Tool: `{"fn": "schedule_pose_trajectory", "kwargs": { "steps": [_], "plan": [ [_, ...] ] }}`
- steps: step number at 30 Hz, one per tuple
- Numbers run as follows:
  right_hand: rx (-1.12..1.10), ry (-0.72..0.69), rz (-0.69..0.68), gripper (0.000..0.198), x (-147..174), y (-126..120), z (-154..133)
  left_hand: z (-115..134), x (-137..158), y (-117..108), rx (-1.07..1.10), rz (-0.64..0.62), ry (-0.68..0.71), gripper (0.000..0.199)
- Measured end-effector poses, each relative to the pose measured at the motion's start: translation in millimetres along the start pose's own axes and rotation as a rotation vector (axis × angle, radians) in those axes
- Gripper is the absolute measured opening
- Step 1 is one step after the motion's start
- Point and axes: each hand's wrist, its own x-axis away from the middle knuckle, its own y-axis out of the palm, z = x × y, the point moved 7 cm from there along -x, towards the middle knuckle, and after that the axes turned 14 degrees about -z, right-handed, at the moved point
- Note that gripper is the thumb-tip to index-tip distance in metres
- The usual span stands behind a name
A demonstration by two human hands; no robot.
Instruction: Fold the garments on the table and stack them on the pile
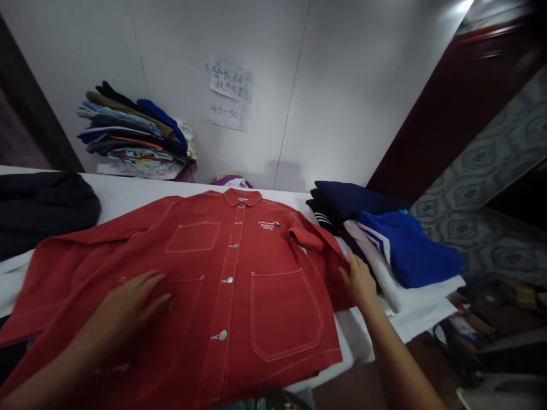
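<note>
Red button-front jacket (277, 256) lies front up on the white table (123, 196), collar (242, 197) at the far side, folded blue garment (414, 245) off to the right. Left hand (134, 302) is blurred over a lower pocket (182, 330), thumb wide of fingers; right hand (359, 279) meets a sleeve (329, 279), fingers narrow, can't tell if pinching.

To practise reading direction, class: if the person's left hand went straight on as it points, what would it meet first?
Probably the front of the red jacket, near its chest pocket; whether the left hand touches cloth is unclear.
</note>
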Motion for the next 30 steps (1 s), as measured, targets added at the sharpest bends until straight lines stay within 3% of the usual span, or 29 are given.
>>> {"fn": "schedule_pose_trajectory", "kwargs": {
  "steps": [3, 5, 9, 14, 17, 20, 22, 25, 27, 30],
  "plan": [
    [0.001, 0.124, -0.077, 0.052, 2, 6, 18, 28, 3, 41, -0.034, -0.131, 0.095, 0.062],
    [-0.112, 0.193, -0.095, 0.042, 3, 9, 28, 34, 7, 54, -0.054, -0.133, 0.093, 0.061],
    [-0.522, 0.206, -0.094, 0.018, -14, 0, 35, 29, 8, 57, -0.015, -0.117, 0.088, 0.061],
    [-1.09, 0.252, -0.128, 0.024, -54, -37, 27, 39, -1, 43, 0.273, -0.073, 0.117, 0.039],
    [-1.367, 0.193, -0.188, 0.022, -77, -63, -4, 82, -3, 29, 0.529, -0.055, 0.17, 0.032],
    [-1.534, 0.017, -0.304, 0.02, -88, -75, -61, 154, -1, 16, 0.781, -0.139, 0.299, 0.032],
    [-1.559, -0.098, -0.382, 0.023, -84, -70, -106, 203, 1, 10, 0.979, -0.254, 0.376, 0.039],
    [-1.591, -0.189, -0.591, 0.034, -59, -39, -168, 260, 3, 4, 1.266, -0.369, 0.494, 0.058],
    [-1.598, -0.274, -0.676, 0.042, -38, -20, -193, 277, 1, 6, 1.381, -0.376, 0.527, 0.063],
    [-1.558, -0.309, -0.512, 0.041, -16, -1, -179, 274, -9, 23, 1.488, -0.373, 0.412, 0.052]
  ]
}}
